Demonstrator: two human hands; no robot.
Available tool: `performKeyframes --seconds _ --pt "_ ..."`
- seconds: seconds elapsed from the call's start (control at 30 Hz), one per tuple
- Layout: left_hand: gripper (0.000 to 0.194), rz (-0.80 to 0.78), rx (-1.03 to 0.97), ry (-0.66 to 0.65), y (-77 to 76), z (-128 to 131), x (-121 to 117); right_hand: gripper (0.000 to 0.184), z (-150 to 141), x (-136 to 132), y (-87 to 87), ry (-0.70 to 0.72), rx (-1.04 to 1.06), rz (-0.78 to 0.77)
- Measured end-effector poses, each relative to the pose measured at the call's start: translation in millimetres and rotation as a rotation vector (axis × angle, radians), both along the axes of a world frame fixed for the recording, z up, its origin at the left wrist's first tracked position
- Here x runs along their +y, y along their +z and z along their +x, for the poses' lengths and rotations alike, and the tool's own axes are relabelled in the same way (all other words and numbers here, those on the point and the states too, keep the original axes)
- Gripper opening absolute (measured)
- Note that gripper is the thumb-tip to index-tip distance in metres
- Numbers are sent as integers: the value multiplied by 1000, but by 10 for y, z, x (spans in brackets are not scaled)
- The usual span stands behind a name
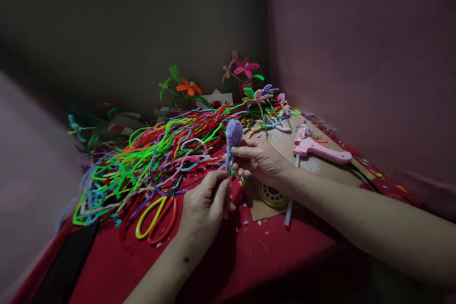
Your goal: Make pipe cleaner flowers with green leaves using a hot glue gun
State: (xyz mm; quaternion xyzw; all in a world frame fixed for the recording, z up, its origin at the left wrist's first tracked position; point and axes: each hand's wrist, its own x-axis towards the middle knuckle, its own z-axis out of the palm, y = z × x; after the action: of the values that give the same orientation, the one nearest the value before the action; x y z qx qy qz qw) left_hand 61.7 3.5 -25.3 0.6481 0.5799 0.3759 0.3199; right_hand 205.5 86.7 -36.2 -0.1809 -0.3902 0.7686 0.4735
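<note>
A purple pipe-cleaner flower bud (234, 132) is held upright in front of me, over the red cloth. My right hand (257, 157) pinches the lower part of the bud between thumb and fingers. Just below it, my left hand (210, 199) is closed on the bud's thin stem (228, 171). The stem's lower end is hidden by the left fingers. Beside my left hand lie scissors (161, 216) with one yellow and one red handle loop.
Many coloured pipe cleaners (167, 142) are heaped at left. A pink glue gun (320, 149) rests on a cardboard sheet (342, 173), its cord trailing right. A tape roll (271, 195) sits under my right wrist. Finished flowers (259, 98) stand behind, near the walls.
</note>
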Motion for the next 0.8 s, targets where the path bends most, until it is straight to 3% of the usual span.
performKeyframes --seconds 0.47,0.8 --pt "20 -70 -30 47 51 5 -65 16 -3 -7 15 -10 -11 -36" --pt "21 -104 -4 78 188 33 -133 16 -7 -4 -25 -8 -14 -9"
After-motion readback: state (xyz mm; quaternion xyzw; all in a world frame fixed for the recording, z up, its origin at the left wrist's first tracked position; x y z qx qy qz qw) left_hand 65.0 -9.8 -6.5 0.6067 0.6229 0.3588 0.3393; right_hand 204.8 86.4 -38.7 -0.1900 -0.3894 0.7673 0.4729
